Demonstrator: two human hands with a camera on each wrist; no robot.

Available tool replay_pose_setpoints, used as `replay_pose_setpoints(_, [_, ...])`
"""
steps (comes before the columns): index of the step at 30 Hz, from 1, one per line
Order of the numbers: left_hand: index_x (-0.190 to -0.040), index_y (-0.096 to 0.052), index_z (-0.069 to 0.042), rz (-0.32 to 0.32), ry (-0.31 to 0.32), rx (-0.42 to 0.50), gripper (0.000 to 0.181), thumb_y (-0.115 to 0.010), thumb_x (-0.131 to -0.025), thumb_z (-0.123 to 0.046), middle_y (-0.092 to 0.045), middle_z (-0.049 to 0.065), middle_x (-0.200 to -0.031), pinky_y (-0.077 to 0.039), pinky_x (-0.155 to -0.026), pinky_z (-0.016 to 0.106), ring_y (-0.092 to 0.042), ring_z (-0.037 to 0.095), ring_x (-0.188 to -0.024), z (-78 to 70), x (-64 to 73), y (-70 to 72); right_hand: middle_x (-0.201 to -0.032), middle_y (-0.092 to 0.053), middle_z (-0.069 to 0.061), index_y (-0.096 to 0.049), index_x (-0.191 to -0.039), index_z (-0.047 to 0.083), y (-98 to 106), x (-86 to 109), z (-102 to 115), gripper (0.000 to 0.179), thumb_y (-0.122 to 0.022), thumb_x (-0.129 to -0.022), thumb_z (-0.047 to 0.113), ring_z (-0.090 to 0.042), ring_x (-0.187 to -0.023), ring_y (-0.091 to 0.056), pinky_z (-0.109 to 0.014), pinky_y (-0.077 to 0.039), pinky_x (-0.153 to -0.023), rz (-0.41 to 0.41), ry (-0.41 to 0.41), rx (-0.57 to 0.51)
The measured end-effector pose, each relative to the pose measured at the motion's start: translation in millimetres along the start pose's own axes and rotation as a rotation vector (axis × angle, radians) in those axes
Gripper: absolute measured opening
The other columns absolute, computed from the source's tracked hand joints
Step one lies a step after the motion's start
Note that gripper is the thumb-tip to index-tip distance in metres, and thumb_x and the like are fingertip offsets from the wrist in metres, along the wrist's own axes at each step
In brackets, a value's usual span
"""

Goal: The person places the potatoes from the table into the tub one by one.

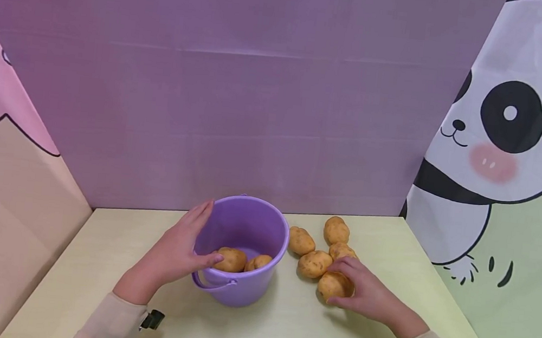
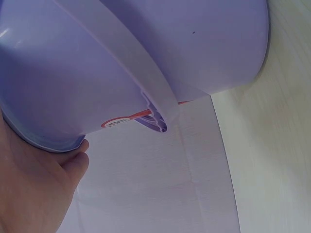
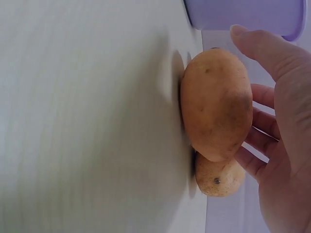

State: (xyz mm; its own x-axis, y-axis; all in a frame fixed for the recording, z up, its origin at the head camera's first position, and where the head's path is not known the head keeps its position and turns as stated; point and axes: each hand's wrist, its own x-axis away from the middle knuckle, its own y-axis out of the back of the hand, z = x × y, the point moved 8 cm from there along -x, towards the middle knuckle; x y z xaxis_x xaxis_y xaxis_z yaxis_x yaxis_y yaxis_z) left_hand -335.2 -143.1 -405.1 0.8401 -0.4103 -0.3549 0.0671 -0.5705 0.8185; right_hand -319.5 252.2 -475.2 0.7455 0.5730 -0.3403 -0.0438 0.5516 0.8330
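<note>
A purple bucket (image 1: 247,289) stands upright on the table, its handle (image 1: 212,288) hanging down at the near side. Inside lie brown potatoes (image 1: 231,260), partly hidden by the near rim. My left hand (image 1: 177,252) rests spread on the bucket's left rim, fingers along the far-left edge and thumb across the opening. In the left wrist view its fingertips (image 2: 77,165) show at the rim. To the right, my right hand (image 1: 369,293) reaches around the nearest potato (image 3: 216,104). Its fingers are behind the potato, and the thumb stands off from it in the right wrist view.
Several more potatoes lie in a cluster right of the bucket, among them one potato (image 1: 301,241) close to its wall and another potato (image 1: 336,230) farthest back. A purple panel (image 1: 257,108) rises behind the table (image 1: 284,333). A panda-printed wall (image 1: 496,223) stands on the right.
</note>
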Motion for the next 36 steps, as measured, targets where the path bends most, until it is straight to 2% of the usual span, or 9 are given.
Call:
replay_pose_setpoints(8, [-0.172,-0.023,0.007,0.003,0.003,-0.001,0.118,-0.085,-0.092,-0.054,-0.024,0.025,-0.180,-0.031,-0.128,0.068,-0.024,0.047,-0.165,1.5,0.1,-1.4,-0.133,-0.064,0.008,-0.073,-0.132,0.023,-4.4,3.0,-2.0,0.056,-0.100,-0.084,0.032,-0.019,-0.126,-0.059,-0.050,-0.054,-0.110,0.019,-0.041,-0.028])
replay_pose_setpoints(14, [-0.172,-0.023,0.007,0.005,0.006,0.002,0.119,-0.084,-0.092,-0.056,-0.024,0.024,-0.180,-0.031,-0.128,0.068,-0.024,0.046,-0.165,1.0,1.4,-1.1,-0.134,-0.059,0.008,-0.070,-0.136,0.030,-15.5,8.5,-10.5,0.057,-0.098,-0.086,0.038,-0.017,-0.120,-0.059,-0.045,-0.057,-0.103,0.064,-0.093,-0.056])
replay_pose_setpoints(21, [-0.172,-0.024,0.007,-0.007,-0.004,0.003,0.118,-0.082,-0.093,-0.059,-0.026,0.026,-0.179,-0.034,-0.126,0.070,-0.026,0.048,-0.164,-1.8,2.2,1.1,-0.134,-0.058,0.007,-0.069,-0.141,0.021,-25.5,9.3,-12.7,0.061,-0.097,-0.088,0.036,-0.014,-0.118,-0.060,-0.043,-0.056,-0.103,0.127,-0.122,-0.129])
replay_pose_setpoints(36, [-0.173,-0.023,0.006,0.006,-0.002,-0.002,0.119,-0.083,-0.093,-0.058,-0.025,0.025,-0.179,-0.034,-0.125,0.071,-0.026,0.048,-0.164,-3.8,2.1,3.2,-0.128,-0.062,0.008,-0.069,-0.138,0.025,-20.9,7.3,-10.4,0.060,-0.097,-0.087,0.038,-0.012,-0.113,-0.062,-0.040,-0.057,-0.101,0.108,-0.123,-0.163])
